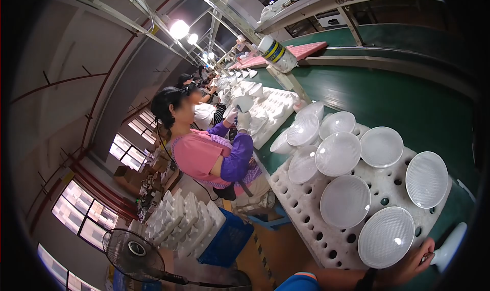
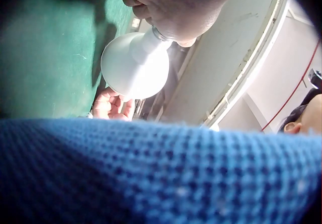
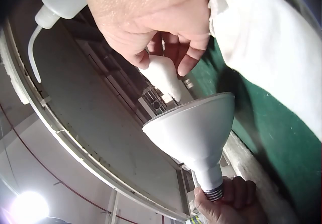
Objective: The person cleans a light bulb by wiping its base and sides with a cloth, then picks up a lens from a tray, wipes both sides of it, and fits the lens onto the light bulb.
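Note:
My left hand (image 1: 411,265) grips a white reflector light bulb (image 3: 196,128) by its metal screw base (image 3: 214,193). In the left wrist view the bulb tapers up to that hand's fingers, its wide face turned down toward my right hand (image 2: 113,105). Thumb and fingers of the right hand pinch a folded white cloth or pad (image 3: 163,73), its lower end right at the rim of the bulb's face in the right wrist view. The right hand is outside the head view.
Several reflector bulbs (image 1: 345,201) sit face up on a white foam tray (image 1: 291,194) with holes, on the green table (image 1: 337,84). A squeeze bottle (image 3: 63,0) with a curved nozzle appears near my right hand. Another person (image 1: 204,153) works alongside; a fan (image 1: 135,252) stands left.

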{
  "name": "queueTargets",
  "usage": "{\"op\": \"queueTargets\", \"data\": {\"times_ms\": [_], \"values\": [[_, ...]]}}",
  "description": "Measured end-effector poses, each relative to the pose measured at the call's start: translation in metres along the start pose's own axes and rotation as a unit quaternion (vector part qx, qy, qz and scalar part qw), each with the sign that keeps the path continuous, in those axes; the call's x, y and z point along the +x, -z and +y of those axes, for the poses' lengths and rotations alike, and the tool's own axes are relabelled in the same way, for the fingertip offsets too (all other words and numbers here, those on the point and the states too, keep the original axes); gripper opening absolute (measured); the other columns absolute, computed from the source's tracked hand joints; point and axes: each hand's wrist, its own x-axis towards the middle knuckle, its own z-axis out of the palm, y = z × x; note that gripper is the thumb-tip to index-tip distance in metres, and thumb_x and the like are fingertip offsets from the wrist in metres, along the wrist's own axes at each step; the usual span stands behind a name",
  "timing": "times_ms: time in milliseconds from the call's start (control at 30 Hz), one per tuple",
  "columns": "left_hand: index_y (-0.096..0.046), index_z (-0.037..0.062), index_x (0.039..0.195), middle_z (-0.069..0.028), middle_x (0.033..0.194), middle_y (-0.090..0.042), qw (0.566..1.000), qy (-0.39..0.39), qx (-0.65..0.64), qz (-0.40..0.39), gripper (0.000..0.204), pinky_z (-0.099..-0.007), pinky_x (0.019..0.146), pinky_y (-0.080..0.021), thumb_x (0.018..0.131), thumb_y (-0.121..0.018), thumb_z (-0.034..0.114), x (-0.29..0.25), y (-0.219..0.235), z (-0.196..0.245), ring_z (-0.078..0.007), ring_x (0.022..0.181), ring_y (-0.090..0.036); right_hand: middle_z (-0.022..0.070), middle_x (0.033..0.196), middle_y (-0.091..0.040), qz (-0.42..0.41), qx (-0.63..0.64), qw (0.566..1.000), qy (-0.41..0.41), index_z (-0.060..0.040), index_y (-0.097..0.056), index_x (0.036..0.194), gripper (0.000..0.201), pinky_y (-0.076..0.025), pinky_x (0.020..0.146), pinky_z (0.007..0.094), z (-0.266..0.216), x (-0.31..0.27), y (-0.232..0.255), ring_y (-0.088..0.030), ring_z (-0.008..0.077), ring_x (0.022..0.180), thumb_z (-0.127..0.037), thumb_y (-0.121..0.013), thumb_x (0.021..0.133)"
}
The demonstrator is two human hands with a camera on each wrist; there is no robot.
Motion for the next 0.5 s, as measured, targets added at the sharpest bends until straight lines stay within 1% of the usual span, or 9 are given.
{"op": "queueTargets", "data": {"times_ms": [133,233,333,433,500], "values": [[-0.045,0.0037,0.092,-0.0123,0.068,-0.053,1.000,0.002,-0.006,-0.007,0.015,-0.0359,0.056,-0.040,0.086,-0.058,0.009,0.000,-0.001,-0.002,-0.0246,0.059,-0.052,0.0314,0.128,-0.049,0.003,0.005,1.000,-0.001,0.0156,-0.038,0.129,0.049,-0.040,0.099,0.0409,-0.004,-0.003,-0.005,-0.051,0.0339,0.118,-0.016,-0.052,0.095],[-0.044,0.0037,0.093,-0.0122,0.067,-0.052,1.000,0.002,-0.010,-0.011,0.015,-0.0357,0.055,-0.040,0.087,-0.058,0.009,-0.001,-0.001,-0.003,-0.0243,0.058,-0.051,0.0323,0.129,-0.047,-0.019,-0.019,1.000,0.008,0.0161,-0.038,0.129,0.052,-0.037,0.101,0.0423,-0.016,-0.001,-0.012,-0.048,0.0347,0.121,-0.019,-0.053,0.095],[-0.044,0.0036,0.093,-0.0121,0.066,-0.051,1.000,0.004,-0.013,-0.014,0.015,-0.0356,0.055,-0.040,0.088,-0.057,0.009,-0.001,0.000,-0.004,-0.0241,0.057,-0.051,0.0324,0.129,-0.047,-0.025,-0.019,0.999,0.012,0.0164,-0.038,0.129,0.053,-0.038,0.101,0.0426,-0.023,0.000,-0.018,-0.049,0.0352,0.120,-0.021,-0.053,0.095],[-0.043,0.0035,0.094,-0.0119,0.065,-0.051,1.000,0.004,-0.016,-0.017,0.016,-0.0355,0.055,-0.039,0.089,-0.057,0.008,0.000,-0.001,-0.004,-0.0238,0.056,-0.050,0.0321,0.128,-0.048,-0.022,-0.008,1.000,0.009,0.0163,-0.038,0.129,0.052,-0.038,0.100,0.0426,-0.021,-0.001,-0.017,-0.050,0.0355,0.119,-0.020,-0.053,0.095],[-0.042,0.0035,0.094,-0.0118,0.065,-0.050,1.000,0.003,-0.017,-0.018,0.016,-0.0354,0.054,-0.039,0.089,-0.056,0.008,-0.001,-0.001,-0.005,-0.0237,0.055,-0.050,0.0317,0.127,-0.049,-0.016,-0.011,1.000,0.004,0.0162,-0.038,0.129,0.051,-0.039,0.099,0.0426,-0.011,-0.002,-0.008,-0.050,0.0355,0.117,-0.020,-0.053,0.095]]}}
